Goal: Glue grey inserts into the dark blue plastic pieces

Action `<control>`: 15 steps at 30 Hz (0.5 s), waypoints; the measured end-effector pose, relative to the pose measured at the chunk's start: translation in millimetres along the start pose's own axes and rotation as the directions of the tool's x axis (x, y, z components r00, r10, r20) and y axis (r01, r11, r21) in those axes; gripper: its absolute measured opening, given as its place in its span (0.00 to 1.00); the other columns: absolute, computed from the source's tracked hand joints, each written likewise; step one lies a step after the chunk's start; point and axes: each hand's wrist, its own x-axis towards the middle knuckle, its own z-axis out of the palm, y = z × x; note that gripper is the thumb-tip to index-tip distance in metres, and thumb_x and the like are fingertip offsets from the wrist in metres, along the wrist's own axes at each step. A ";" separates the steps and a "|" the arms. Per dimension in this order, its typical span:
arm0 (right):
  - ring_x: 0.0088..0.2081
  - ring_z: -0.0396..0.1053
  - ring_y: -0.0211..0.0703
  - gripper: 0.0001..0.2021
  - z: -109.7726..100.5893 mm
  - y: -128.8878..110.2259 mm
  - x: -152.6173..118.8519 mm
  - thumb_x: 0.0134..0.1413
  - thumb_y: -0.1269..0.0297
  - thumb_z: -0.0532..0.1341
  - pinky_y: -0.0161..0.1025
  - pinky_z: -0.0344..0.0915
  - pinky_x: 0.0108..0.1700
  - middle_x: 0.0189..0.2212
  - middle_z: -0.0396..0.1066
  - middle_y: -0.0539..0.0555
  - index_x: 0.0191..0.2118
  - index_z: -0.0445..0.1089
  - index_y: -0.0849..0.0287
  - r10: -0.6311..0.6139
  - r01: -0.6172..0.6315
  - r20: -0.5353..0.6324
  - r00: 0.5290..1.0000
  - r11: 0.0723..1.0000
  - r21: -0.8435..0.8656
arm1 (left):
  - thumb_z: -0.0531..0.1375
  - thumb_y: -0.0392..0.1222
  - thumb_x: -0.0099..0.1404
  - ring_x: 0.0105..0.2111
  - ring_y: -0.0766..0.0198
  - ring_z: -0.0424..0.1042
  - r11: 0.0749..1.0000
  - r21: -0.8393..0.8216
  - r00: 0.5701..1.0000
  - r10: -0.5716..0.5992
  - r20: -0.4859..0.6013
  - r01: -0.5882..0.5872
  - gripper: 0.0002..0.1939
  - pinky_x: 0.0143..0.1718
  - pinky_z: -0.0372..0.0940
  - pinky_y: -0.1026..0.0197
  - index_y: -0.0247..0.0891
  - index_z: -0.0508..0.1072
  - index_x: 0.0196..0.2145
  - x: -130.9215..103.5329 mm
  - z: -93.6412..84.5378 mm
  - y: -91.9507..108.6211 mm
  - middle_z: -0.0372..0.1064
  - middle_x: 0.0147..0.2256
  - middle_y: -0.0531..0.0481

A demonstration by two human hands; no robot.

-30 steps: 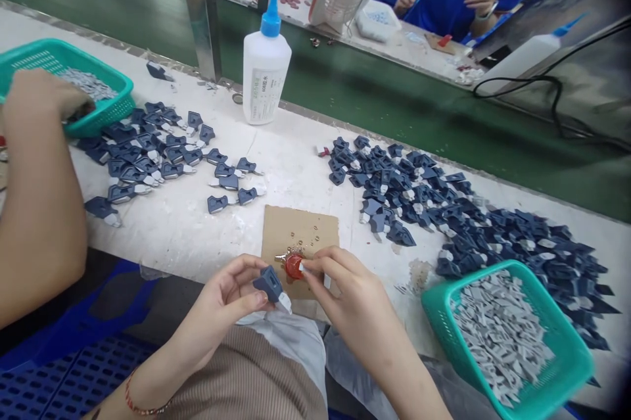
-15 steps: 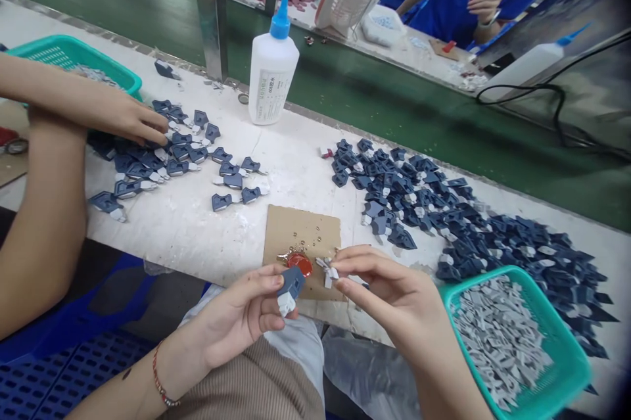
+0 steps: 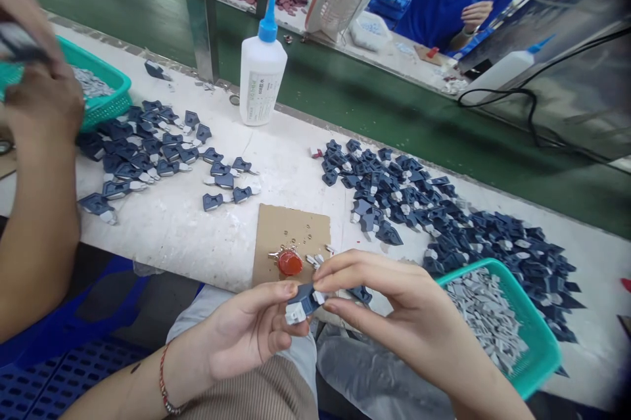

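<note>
Between the thumb and fingers of my left hand (image 3: 251, 325) is a dark blue plastic part (image 3: 303, 300) with a white end piece. My right hand (image 3: 389, 302) pinches a small light grey plastic piece (image 3: 319, 297) against the other side of the blue part; whether it is seated there I cannot tell. Just beyond my hands lies a piece of cardboard (image 3: 269, 226) bearing a small red dish (image 3: 290, 263) and a few loose grey pieces (image 3: 315, 259). Beside my right wrist, a green basket (image 3: 545, 357) holds many light grey pieces.
A pile of blue parts (image 3: 394, 183) spreads across the right of the table. More blue-and-white parts (image 3: 148, 150) lie at left, near a co-worker's hands (image 3: 44, 78) and another green basket (image 3: 111, 104). A white glue bottle (image 3: 263, 81) stands near the back edge, beside a metal post (image 3: 200, 19).
My right hand has brought its grey piece leftward onto the blue part in my left hand. The co-worker's hand has lifted off the left pile, now with a blurred part. The view has shifted slightly.
</note>
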 end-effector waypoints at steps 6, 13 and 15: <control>0.42 0.74 0.36 0.07 1.3 1.5 -2.2 0.58 0.72 0.64 0.29 0.68 0.42 0.39 0.76 0.50 0.40 0.75 0.54 -0.005 0.005 0.034 0.999 1.000 -0.007 | 0.69 0.33 0.56 0.25 0.65 0.80 1.000 -0.024 1.000 -0.007 0.025 0.007 0.08 0.24 0.72 0.75 0.27 0.78 0.35 0.9 -0.7 1.0 0.79 0.28 0.46; 0.40 0.73 0.35 0.04 1.3 1.0 -1.7 0.57 0.69 0.65 0.30 0.67 0.43 0.39 0.75 0.49 0.35 0.77 0.53 0.120 -0.122 0.078 0.990 0.992 0.027 | 0.66 0.32 0.59 0.25 0.67 0.78 0.997 0.069 0.998 0.042 -0.037 -0.039 0.07 0.28 0.72 0.73 0.24 0.78 0.35 4.2 -6.4 -1.1 0.78 0.28 0.46; 0.39 0.73 0.35 0.03 1.4 2.5 -0.7 0.56 0.67 0.66 0.30 0.67 0.43 0.39 0.74 0.48 0.35 0.77 0.52 0.192 -0.201 0.107 0.975 0.976 0.081 | 0.65 0.31 0.60 0.25 0.69 0.77 0.992 0.117 0.997 0.059 -0.048 -0.053 0.05 0.30 0.73 0.72 0.24 0.78 0.34 5.4 -5.6 -0.7 0.76 0.28 0.47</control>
